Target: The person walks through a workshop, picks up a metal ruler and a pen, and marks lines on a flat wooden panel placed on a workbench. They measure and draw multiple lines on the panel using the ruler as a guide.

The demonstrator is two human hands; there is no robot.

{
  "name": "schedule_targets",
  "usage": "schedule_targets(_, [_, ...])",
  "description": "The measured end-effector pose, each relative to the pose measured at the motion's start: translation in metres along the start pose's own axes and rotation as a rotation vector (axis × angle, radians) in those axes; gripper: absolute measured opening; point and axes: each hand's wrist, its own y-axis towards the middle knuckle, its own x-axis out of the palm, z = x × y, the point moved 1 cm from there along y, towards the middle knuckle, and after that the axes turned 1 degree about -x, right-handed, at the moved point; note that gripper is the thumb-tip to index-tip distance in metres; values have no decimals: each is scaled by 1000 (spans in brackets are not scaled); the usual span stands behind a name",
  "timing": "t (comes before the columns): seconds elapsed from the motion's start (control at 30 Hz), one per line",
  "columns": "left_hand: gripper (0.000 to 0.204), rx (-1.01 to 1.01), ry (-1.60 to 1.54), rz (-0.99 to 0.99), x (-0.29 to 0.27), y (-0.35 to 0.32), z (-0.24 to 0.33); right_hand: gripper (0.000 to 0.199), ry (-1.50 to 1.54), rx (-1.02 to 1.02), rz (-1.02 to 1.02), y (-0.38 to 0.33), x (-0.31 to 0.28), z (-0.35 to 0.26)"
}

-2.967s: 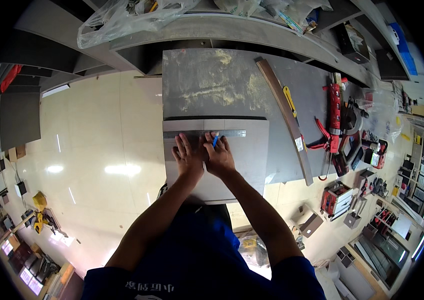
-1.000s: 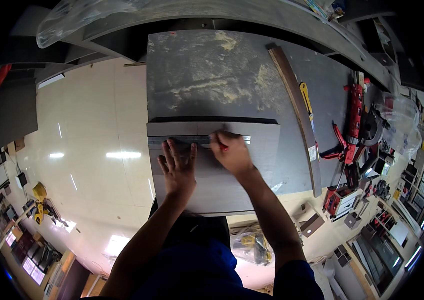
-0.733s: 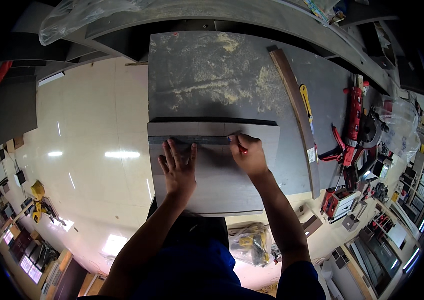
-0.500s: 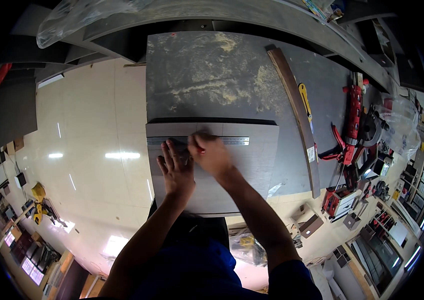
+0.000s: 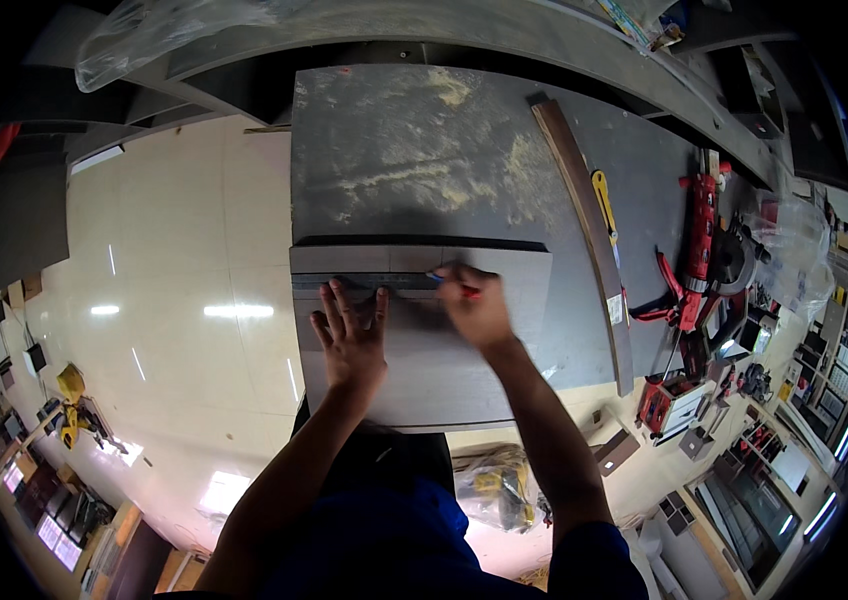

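A grey rectangular board [image 5: 424, 370] lies on a larger dark grey sheet dusted with sawdust. Across the board, near its far edge, runs a steel ruler [image 5: 399, 281]. My left hand [image 5: 352, 340] is open, fingers spread, with the fingertips pressing the ruler against the board. In my right hand [image 5: 479, 310] is a thin red and blue pencil [image 5: 433, 276], its tip at the ruler's far edge, towards the ruler's right part. That hand is closed around the pencil and slightly blurred. It covers the right end of the ruler.
To the right lie a brown wooden strip [image 5: 584, 220], a yellow utility knife [image 5: 603, 205] and a red caulking gun [image 5: 701, 240]. A dark power tool [image 5: 737, 260] sits beside the gun. Grey panels [image 5: 504, 22] stand along the far side. Pale floor [image 5: 184, 230] stretches to the left.
My right hand has slid to the right along the ruler with the pencil, away from my left hand. The left hand stays spread on the ruler.
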Motion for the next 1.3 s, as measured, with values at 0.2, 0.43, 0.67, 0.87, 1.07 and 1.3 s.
schedule_targets(0.2, [101, 3, 16, 45, 5, -2, -2, 17, 29, 65, 6, 3, -32, 0])
schedule_targets(0.43, [98, -18, -35, 34, 3, 0, -2, 17, -41, -33, -103, 36, 75, -25])
schedule_targets(0.67, [76, 5, -93, 52, 19, -6, -7, 30, 19, -160, -87, 61, 164, -56])
schedule_targets(0.87, [70, 59, -38, 170, 25, -8, -7, 31, -152, -153, -136, 63, 191, -68])
schedule_targets(1.07, [71, 57, -136, 134, 22, -8, -10, 8, 70, -195, -21, 34, 149, -91])
schedule_targets(1.3, [83, 37, -22, 50, -6, -15, -5, 35, -598, -388, 106, -26, 16, -11])
